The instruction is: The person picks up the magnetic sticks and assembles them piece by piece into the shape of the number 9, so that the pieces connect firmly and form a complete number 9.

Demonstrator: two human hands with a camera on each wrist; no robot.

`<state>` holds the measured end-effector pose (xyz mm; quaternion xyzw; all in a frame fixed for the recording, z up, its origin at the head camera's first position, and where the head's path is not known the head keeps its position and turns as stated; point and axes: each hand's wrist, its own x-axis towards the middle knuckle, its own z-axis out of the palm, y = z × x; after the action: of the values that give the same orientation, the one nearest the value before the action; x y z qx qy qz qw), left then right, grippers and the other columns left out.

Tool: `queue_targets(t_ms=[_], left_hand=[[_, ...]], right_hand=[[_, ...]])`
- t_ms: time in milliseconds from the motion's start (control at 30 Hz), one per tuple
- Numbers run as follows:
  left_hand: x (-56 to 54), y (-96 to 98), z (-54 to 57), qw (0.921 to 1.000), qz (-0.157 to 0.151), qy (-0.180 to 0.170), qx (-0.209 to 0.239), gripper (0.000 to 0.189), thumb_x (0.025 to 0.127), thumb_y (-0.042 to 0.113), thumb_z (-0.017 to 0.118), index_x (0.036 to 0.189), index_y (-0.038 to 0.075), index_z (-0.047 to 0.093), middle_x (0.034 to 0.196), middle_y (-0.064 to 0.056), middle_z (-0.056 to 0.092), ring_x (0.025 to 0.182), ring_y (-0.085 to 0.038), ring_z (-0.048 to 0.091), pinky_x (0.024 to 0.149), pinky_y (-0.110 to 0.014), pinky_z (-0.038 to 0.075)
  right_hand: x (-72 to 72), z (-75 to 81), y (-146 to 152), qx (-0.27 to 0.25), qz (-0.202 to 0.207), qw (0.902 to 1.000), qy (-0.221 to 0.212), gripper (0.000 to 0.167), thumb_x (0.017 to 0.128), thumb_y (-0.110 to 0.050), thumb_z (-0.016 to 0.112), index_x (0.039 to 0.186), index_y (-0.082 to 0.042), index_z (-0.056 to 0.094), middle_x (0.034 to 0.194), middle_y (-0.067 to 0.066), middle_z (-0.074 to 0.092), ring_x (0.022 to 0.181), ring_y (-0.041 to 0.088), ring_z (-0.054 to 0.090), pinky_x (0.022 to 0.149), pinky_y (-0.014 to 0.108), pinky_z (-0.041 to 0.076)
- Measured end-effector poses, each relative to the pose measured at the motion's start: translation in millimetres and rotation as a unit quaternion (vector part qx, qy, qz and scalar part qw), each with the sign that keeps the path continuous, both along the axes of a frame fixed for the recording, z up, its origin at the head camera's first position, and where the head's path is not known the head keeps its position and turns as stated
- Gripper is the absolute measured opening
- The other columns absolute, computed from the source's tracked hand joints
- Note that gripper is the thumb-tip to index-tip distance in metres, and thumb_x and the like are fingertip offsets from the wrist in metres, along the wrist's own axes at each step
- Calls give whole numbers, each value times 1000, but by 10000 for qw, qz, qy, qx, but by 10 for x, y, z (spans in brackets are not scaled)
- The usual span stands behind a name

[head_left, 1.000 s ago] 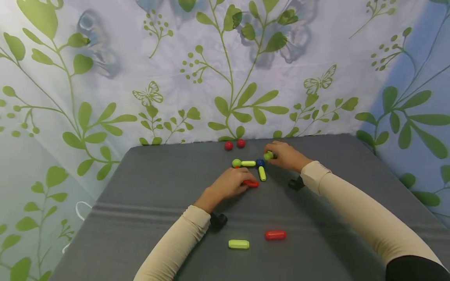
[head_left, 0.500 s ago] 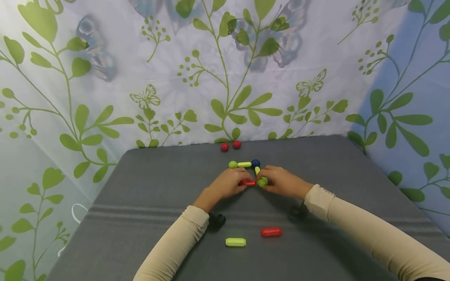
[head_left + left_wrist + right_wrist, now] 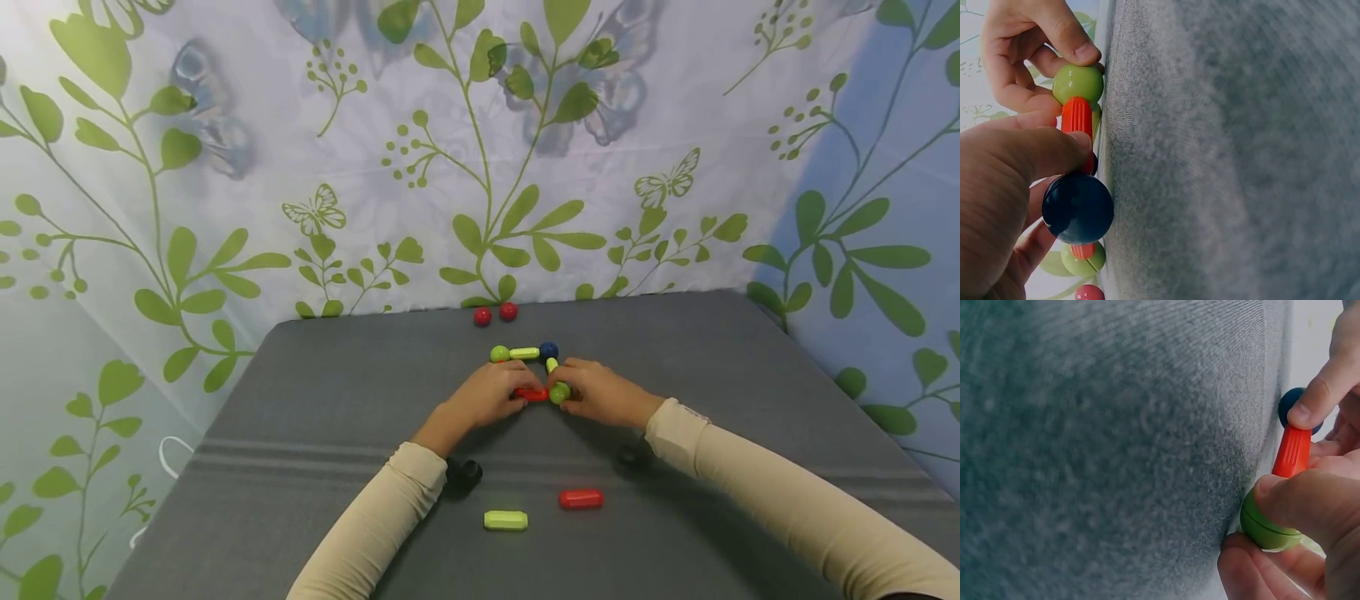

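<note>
Near the middle of the grey table, my left hand (image 3: 491, 393) pinches a red rod (image 3: 1077, 115) just beside a dark blue ball (image 3: 1077, 208) at its end. From the right, my right hand (image 3: 597, 392) grips a green ball (image 3: 1267, 526) between thumb and fingers. The red rod's other end meets this green ball. Behind the hands, a yellow-green rod (image 3: 524, 353) lies between another green ball (image 3: 499, 354) and a second blue ball (image 3: 549, 351). A further yellow-green rod (image 3: 552, 365) runs from that blue ball toward my right fingers, which hide its near end.
Two red balls (image 3: 482, 316) sit at the table's back edge. Closer to me lie a loose red rod (image 3: 581, 499) and a loose yellow-green rod (image 3: 506, 520). A leaf-patterned curtain (image 3: 420, 200) hangs behind the grey table (image 3: 337, 375).
My right hand has come toward me and left with the green ball, from beyond the blue ball to the red rod's end. My left hand has stayed on the red rod.
</note>
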<state>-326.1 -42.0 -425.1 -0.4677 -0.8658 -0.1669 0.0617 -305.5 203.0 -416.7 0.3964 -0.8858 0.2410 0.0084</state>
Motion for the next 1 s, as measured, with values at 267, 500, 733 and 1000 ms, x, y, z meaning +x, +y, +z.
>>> queue_targets(t_ms=[267,500,733,1000], left_hand=[[1,13,-19,9999,6,97,-46,27,90,9,78,116,15,74,111,1,67,99,-11,63,89,-26,50],[14,27,14,9997,9,206,-163,26,90,15,78,116,15,74,110,0,67,94,-13,64,85,-28,51],[1,66,18,9993,55,274,-266,25,91,20,78,116,18,74,110,1,66,94,-12,63,85,-28,50],[-5,95,-13,9990,46,323,-292,26,92,20,77,117,18,74,111,1,66,91,-11,62,83,-27,50]], right_hand=[[9,-29,5,63,-63,10000,-27,33,87,-3,79,116,-12,68,101,2,56,81,17,59,70,29,52],[-133,105,65,35,-110,9999,-50,27,95,-5,67,122,-7,67,110,8,59,85,16,61,74,35,54],[-399,165,76,-8,-333,9994,-114,30,95,7,63,123,-2,67,118,13,59,97,26,66,81,41,55],[-510,54,46,-41,310,9995,-66,32,89,14,66,113,-7,72,114,9,65,99,29,66,81,42,55]])
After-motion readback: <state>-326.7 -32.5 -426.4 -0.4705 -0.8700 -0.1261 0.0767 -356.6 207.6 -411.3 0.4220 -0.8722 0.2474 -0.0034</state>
